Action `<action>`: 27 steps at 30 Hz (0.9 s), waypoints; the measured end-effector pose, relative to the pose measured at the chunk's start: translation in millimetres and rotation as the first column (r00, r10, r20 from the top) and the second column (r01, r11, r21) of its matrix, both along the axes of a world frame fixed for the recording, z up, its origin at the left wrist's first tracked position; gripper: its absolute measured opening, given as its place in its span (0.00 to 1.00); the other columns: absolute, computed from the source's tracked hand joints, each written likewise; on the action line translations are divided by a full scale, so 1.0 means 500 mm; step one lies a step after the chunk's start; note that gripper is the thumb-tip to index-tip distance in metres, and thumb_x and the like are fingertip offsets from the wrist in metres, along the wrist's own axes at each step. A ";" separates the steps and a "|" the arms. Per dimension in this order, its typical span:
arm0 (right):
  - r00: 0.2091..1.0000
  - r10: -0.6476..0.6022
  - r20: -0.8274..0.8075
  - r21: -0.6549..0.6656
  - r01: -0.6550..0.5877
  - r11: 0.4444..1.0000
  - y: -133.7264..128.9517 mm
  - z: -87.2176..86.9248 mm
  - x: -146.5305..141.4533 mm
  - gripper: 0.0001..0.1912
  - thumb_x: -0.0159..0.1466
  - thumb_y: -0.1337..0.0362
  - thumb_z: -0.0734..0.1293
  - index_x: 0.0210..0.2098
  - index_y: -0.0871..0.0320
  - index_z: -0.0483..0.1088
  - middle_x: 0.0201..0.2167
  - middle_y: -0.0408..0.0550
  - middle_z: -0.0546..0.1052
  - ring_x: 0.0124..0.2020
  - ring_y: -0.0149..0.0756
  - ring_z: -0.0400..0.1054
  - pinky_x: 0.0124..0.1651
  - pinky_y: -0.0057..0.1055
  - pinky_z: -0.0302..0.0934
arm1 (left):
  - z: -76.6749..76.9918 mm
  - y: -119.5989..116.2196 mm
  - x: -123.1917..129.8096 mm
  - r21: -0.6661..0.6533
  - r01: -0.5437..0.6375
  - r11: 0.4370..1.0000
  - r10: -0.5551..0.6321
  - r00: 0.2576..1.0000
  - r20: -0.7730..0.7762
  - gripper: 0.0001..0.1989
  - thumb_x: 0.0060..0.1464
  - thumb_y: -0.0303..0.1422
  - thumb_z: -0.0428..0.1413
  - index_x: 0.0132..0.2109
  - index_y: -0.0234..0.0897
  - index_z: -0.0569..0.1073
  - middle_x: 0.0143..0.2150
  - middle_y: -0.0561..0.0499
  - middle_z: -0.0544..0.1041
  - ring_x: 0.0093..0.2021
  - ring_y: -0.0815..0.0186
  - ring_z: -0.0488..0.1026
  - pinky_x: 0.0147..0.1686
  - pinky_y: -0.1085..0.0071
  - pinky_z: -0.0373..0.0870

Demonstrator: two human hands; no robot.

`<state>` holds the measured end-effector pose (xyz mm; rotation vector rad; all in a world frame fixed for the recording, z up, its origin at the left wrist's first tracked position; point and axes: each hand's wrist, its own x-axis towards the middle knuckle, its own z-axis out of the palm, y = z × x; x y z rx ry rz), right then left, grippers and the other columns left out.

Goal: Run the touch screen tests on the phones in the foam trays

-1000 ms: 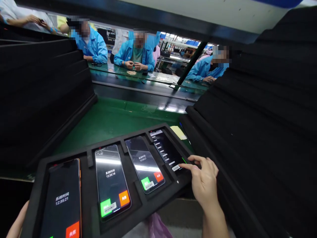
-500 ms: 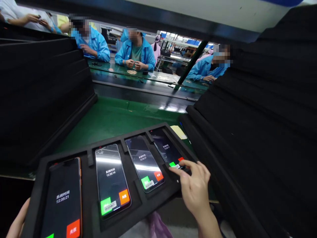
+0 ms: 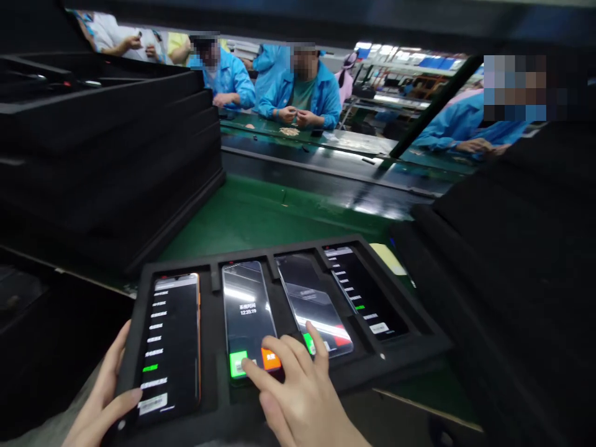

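Note:
A black foam tray (image 3: 367,388) holds several phones in separate slots. My left hand (image 3: 100,385) grips its left edge, thumb on top beside the leftmost phone (image 3: 174,335), which shows a list with one green line. My right hand (image 3: 302,391) is open, fingers apart, over the second phone (image 3: 246,288); its index fingertip touches the green button there. Another finger reaches over the lower part of the third phone (image 3: 302,279), near its green patch. On the rightmost phone (image 3: 363,292) a list is lit, with a white label near the bottom.
Stacked black trays (image 3: 139,155) rise at the left, and a dark stack (image 3: 521,261) stands at the right. A yellow paper (image 3: 387,257) lies behind the tray on the green bench (image 3: 261,211). Across the line (image 3: 316,167), several people in blue jackets sit working.
My right hand has moved left from the rightmost phone to the second. The leftmost and rightmost screens changed from clock displays to lists. The view has shifted left.

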<state>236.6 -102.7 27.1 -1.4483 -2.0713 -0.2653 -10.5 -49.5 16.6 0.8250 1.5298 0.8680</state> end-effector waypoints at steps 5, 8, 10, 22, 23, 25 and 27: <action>0.997 0.077 0.032 -0.097 -0.074 0.993 0.015 0.001 0.000 0.18 0.64 0.66 0.51 0.38 0.51 0.73 0.38 0.46 0.71 0.43 0.34 0.62 0.61 0.42 0.35 | 0.002 0.002 -0.004 0.050 0.005 0.999 -0.010 0.994 0.110 0.40 0.41 0.39 0.57 0.62 0.50 0.52 0.63 0.56 0.58 0.62 0.53 0.55 0.61 0.59 0.51; 0.997 0.058 0.059 -0.127 -0.050 0.991 0.014 -0.006 0.037 0.19 0.65 0.66 0.51 0.41 0.52 0.72 0.37 0.47 0.70 0.41 0.34 0.64 0.61 0.45 0.37 | 0.000 0.003 -0.013 0.083 0.061 0.995 -0.072 0.988 0.135 0.40 0.43 0.36 0.55 0.63 0.47 0.51 0.65 0.55 0.55 0.63 0.55 0.54 0.58 0.63 0.55; 0.996 0.060 0.063 -0.121 -0.052 0.991 0.011 -0.013 0.053 0.19 0.65 0.65 0.52 0.42 0.52 0.72 0.37 0.46 0.70 0.40 0.34 0.65 0.61 0.46 0.37 | 0.000 0.002 -0.017 0.091 0.099 0.991 -0.110 0.985 0.131 0.41 0.42 0.35 0.56 0.64 0.46 0.49 0.65 0.52 0.54 0.62 0.54 0.55 0.57 0.63 0.58; 0.974 0.128 0.185 -0.179 -0.095 0.979 0.009 0.003 0.038 0.17 0.65 0.62 0.53 0.45 0.46 0.70 0.41 0.45 0.70 0.44 0.36 0.63 0.59 0.46 0.42 | -0.003 -0.002 -0.013 0.123 0.116 0.986 -0.121 0.992 0.031 0.41 0.45 0.37 0.55 0.64 0.46 0.47 0.64 0.50 0.56 0.61 0.53 0.57 0.56 0.62 0.58; 0.982 0.099 0.163 -0.168 -0.071 0.983 0.006 0.002 0.046 0.18 0.65 0.62 0.52 0.45 0.47 0.70 0.40 0.46 0.69 0.44 0.36 0.63 0.59 0.47 0.41 | -0.003 -0.003 -0.012 0.118 0.103 0.988 -0.108 0.994 0.035 0.40 0.45 0.38 0.55 0.64 0.47 0.48 0.64 0.51 0.56 0.61 0.53 0.57 0.57 0.61 0.58; 0.995 -0.018 0.096 -0.132 0.030 0.991 -0.004 -0.003 0.070 0.20 0.65 0.63 0.50 0.44 0.48 0.71 0.40 0.47 0.68 0.45 0.37 0.62 0.60 0.48 0.40 | 0.000 -0.004 -0.009 0.110 0.072 0.991 -0.076 0.997 0.030 0.40 0.45 0.38 0.55 0.64 0.48 0.49 0.65 0.53 0.56 0.61 0.53 0.56 0.58 0.61 0.56; 0.989 -0.133 0.059 -0.101 0.138 0.985 -0.017 -0.011 0.100 0.21 0.65 0.64 0.50 0.42 0.50 0.72 0.40 0.47 0.67 0.45 0.37 0.62 0.59 0.48 0.40 | 0.004 -0.005 -0.003 0.087 0.041 0.995 -0.043 0.999 0.017 0.39 0.45 0.39 0.55 0.64 0.49 0.50 0.65 0.54 0.56 0.62 0.53 0.56 0.59 0.61 0.53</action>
